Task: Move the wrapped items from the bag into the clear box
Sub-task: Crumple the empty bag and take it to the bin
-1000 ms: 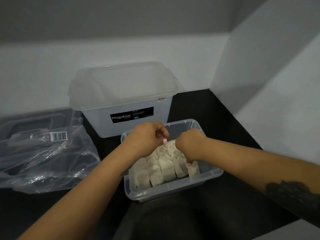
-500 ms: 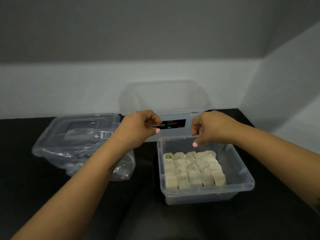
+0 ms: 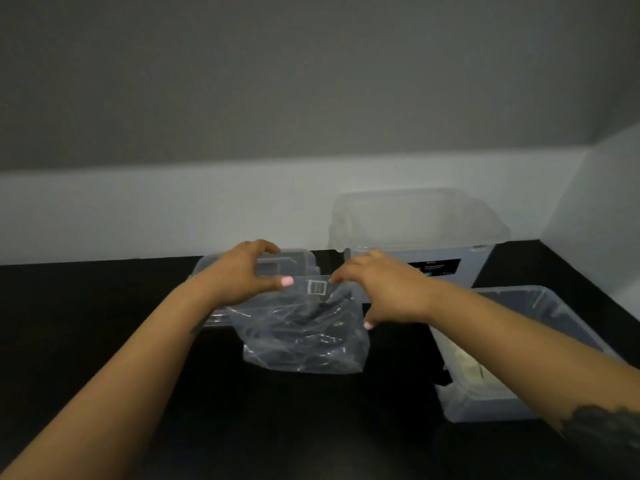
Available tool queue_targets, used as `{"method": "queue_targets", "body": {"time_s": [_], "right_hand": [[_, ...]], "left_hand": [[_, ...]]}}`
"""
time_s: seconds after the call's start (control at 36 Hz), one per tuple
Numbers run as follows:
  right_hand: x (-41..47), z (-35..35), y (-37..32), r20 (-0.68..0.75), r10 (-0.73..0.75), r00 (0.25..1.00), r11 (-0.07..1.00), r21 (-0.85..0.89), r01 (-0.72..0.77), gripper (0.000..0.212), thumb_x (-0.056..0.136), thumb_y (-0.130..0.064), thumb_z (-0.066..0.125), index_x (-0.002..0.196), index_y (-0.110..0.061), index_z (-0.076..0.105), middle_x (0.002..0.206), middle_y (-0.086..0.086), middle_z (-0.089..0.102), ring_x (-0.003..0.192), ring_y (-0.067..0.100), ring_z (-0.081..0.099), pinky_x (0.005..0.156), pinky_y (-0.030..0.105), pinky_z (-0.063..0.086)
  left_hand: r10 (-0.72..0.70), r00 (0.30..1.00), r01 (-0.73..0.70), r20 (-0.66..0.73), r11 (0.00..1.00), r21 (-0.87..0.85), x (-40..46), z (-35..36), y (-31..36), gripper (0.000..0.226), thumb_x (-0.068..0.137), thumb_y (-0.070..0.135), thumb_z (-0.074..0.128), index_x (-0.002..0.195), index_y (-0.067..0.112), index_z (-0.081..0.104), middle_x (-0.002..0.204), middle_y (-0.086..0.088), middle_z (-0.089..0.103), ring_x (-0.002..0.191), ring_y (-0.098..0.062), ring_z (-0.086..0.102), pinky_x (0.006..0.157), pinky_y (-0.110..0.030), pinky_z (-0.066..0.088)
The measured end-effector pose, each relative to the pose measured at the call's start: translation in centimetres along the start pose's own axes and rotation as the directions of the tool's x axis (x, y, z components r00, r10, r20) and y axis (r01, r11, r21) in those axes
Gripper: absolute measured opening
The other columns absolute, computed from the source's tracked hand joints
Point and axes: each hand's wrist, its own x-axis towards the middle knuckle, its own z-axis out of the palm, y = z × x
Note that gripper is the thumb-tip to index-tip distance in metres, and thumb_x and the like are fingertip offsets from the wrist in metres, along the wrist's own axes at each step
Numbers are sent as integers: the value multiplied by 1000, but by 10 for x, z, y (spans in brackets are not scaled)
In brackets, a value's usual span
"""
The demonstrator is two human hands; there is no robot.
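Hands outstretched, left hand (image 3: 246, 275) and right hand (image 3: 384, 289) pinching bag (image 3: 304, 337) top

Beyond the fingertips of the left hand (image 3: 246, 276) lies a clear lid (image 3: 294, 263), flat on the black countertop (image 3: 104, 323), low enough to pass over. Under and between both hands' fingers the crumpled plastic bag (image 3: 304, 337) fills the gap. Past the right hand (image 3: 388, 289) fingers a tall lidded Megabox tub (image 3: 419, 233) blocks the way. Right of them stands the clear box (image 3: 519, 344). Left of the left fingers the countertop runs open.
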Motion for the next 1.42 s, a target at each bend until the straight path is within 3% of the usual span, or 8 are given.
{"method": "queue_targets", "body": {"time_s": [0.22, 0.42, 0.72, 0.83, 1.0, 1.14, 1.28, 1.42], "right_hand": [[41, 41, -31, 4, 131, 991, 959, -255, -126, 28, 85, -27, 67, 113, -29, 65, 143, 7, 37, 131, 28, 28, 106, 50, 32], [35, 41, -36, -212, 121, 970, 989, -63, -137, 12, 87, -17, 63, 97, -21, 68, 135, 2, 46, 125, 21, 36, 93, 37, 44], [14, 39, -50, -407, 259, 876, 950, 269, -156, 12, 89, -12, 63, 94, -12, 74, 153, 5, 29, 142, 25, 21, 112, 32, 24], [11, 37, -46, -431, 270, 861, 934, 335, -124, 14, 89, -4, 61, 84, -10, 72, 152, 3, 29, 135, 26, 34, 105, 35, 40], [14, 31, -48, -479, 226, 848, 936, 349, -51, 22, 88, 5, 56, 85, -11, 71, 147, 1, 34, 111, 14, 52, 93, 31, 47], [23, 26, -51, -384, 232, 894, 906, 419, -55, 23, 91, 2, 52, 90, -11, 72, 123, 7, 60, 103, 22, 60, 91, 33, 48], [29, 26, -51, -228, 275, 934, 863, 486, -136, 23, 89, 0, 48, 86, -13, 67, 99, 14, 69, 98, 30, 62, 87, 45, 51], [36, 28, -55, -135, 237, 962, 868, 474, -147, 25, 88, 3, 45, 83, -14, 64, 105, 10, 67, 103, 26, 59, 93, 41, 48]], "left_hand": [[46, 911, -254, 410, 847, 468, 11, 15, -13, 92, 54, 69, 72, 134, 52, 32, 155, 0, -25, 136, -32, -34, 99, -71, -20], [6, 859, -390, 512, 655, 647, 39, 33, -16, 109, 57, 64, 74, 146, 43, 15, 153, -5, -29, 138, -38, -28, 103, -72, -11], [-31, 830, -244, 557, 878, 411, 63, 43, -37, 111, 59, 56, 79, 147, 40, 13, 144, 3, -46, 145, -37, -4, 117, -47, 20], [-40, 799, -147, 600, 954, 260, 60, 42, -40, 113, 57, 53, 82, 148, 38, 17, 150, 1, -36, 144, -38, 9, 105, -39, 43], [43, 735, -117, 677, 991, 64, 42, 40, -39, 71, 68, 35, 81, 131, 32, 49, 137, 3, 49, 122, -21, 49, 94, -28, 41], [134, 797, -168, 589, 986, 3, 36, 40, -66, 88, 42, 69, 77, 122, 40, 54, 137, 4, 33, 134, -24, 30, 114, -44, 27], [203, 903, 38, 378, 840, -541, 32, 44, -94, 87, 45, 77, 71, 114, 26, 57, 133, -2, 48, 123, -24, 47, 107, -45, 39], [95, 974, -50, 206, 976, -214, 38, 69, -100, 61, 79, 32, 72, 133, 21, 45, 135, 2, 50, 110, -10, 54, 84, -15, 44]]}}
